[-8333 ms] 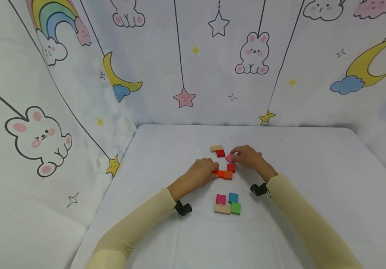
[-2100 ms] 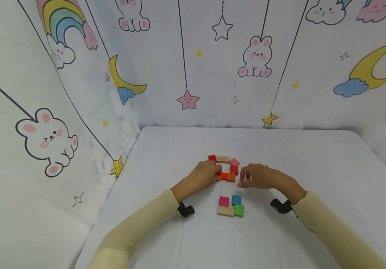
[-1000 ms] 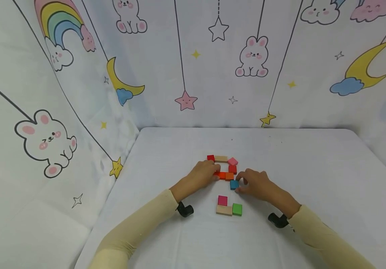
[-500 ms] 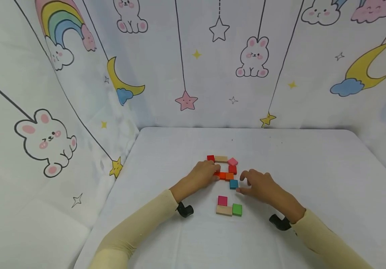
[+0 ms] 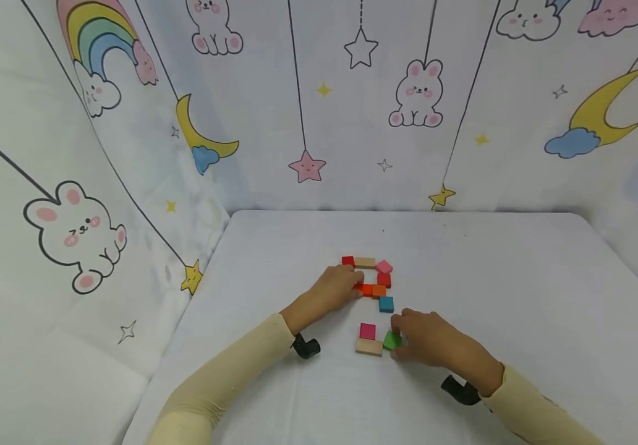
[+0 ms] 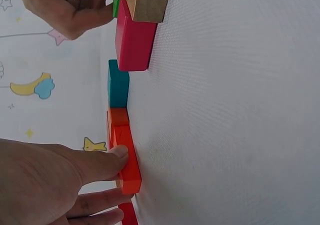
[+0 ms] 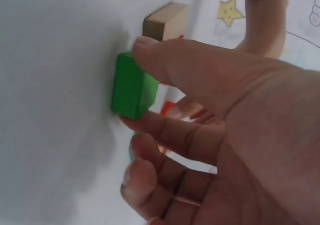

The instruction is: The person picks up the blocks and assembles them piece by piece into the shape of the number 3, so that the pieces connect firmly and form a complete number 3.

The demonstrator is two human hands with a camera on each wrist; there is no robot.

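Observation:
My right hand pinches a green block between thumb and fingers, close to the white tabletop. The green block stands slightly turned beside a plain wooden block, with a magenta block above that one. My left hand grips a long red-orange block, its thumb on the side and its fingers at the far end. An orange block adjoins it, and a blue block lies just below. The left hand partly hides the row's left end.
Above the left hand, a red block, a plain wooden block, a pink block turned like a diamond and another red block form a curve. A patterned cloth hangs behind the white table.
The blue block was moved up from the lower group to below the orange block and released. My right hand then came down and took the green block. The left hand stays in place.

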